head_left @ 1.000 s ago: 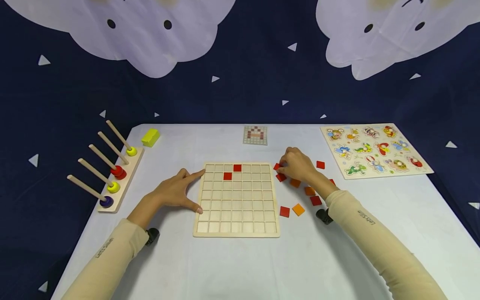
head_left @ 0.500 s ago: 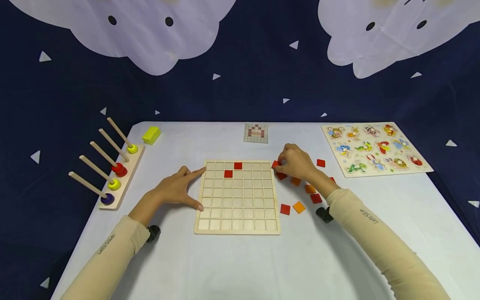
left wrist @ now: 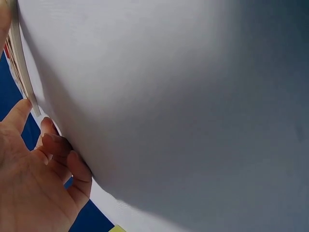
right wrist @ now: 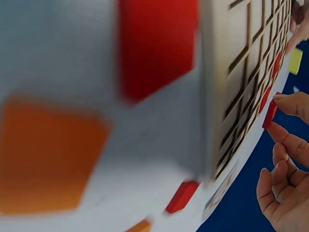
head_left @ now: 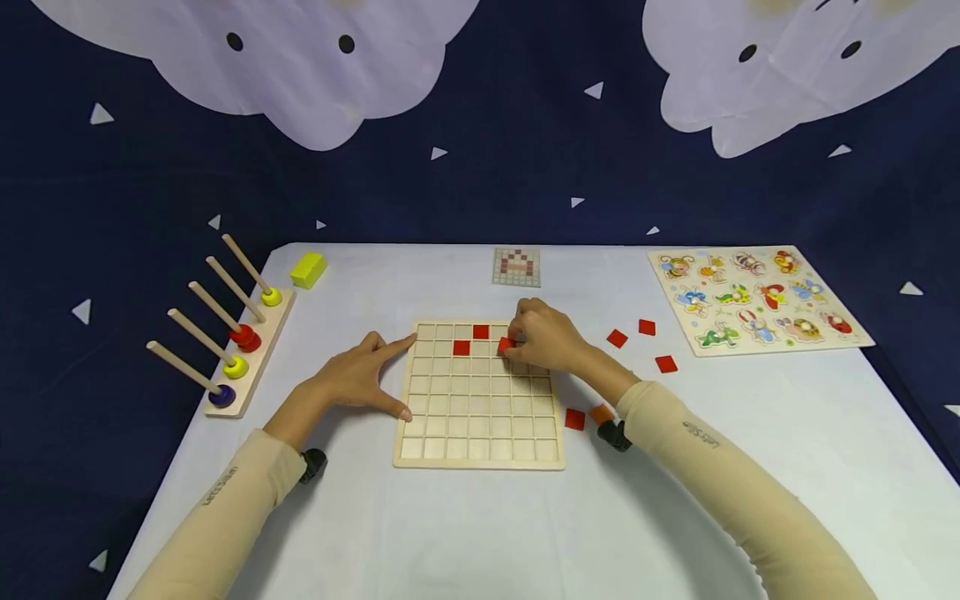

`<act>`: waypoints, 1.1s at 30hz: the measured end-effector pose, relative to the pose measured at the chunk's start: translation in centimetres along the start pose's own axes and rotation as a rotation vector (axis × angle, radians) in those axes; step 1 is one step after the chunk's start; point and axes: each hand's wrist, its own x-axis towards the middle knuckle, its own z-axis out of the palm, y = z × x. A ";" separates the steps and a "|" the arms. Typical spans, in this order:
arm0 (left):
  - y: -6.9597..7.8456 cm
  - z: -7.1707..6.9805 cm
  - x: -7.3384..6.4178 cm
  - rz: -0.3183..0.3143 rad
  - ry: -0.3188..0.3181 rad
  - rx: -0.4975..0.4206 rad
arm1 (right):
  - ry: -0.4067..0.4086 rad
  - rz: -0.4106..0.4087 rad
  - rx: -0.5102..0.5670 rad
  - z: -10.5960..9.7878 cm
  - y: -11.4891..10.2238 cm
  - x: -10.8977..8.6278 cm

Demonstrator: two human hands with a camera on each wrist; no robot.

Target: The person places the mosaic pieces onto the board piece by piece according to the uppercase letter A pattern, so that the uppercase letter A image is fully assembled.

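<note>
Grid board [head_left: 480, 408]: flat on the white table [head_left: 480, 533], between both hands; left edge meets the left hand [head_left: 352, 379], upper right part lies under the right hand [head_left: 551, 337]; outline near square, so its long axis cannot be told; near edge faces the person.
Peg stand [head_left: 255, 358]: far left; long axis runs from near left to far right; carries dark blue, yellow and red rings.
Yellow block [head_left: 309, 270]: just beside the stand's far end.
Left hand: released; thumb and index finger spread, tips touching the board's left edge; other fingers bent.
Seated red tiles [head_left: 461, 348]: two; one in the second row from the far edge, third column; one in the far row, fourth column.
Held red tile [head_left: 506, 346]: at the right hand's fingertips, over the second row, right of the seated pair; square form; exact slant and board contact cannot be told.
Picture card [head_left: 516, 267]: beyond the board.
Right hand: grasping the held tile between thumb and index finger; other fingers curled.
Loose red tiles [head_left: 574, 419]: right of the board, scattered; an orange tile [head_left: 602, 413] lies beside the nearest.
Insect puzzle board [head_left: 783, 345]: far right; long axis runs left to right.
</note>
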 end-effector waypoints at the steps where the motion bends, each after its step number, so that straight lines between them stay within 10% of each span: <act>1: 0.0 0.0 0.0 -0.001 0.000 -0.001 | -0.007 -0.015 0.003 0.1 -0.4 0.2; 33: -0.1 0.0 0.0 0.006 -0.005 -0.015 | -0.097 -0.140 0.010 4.1 -7.0 4.6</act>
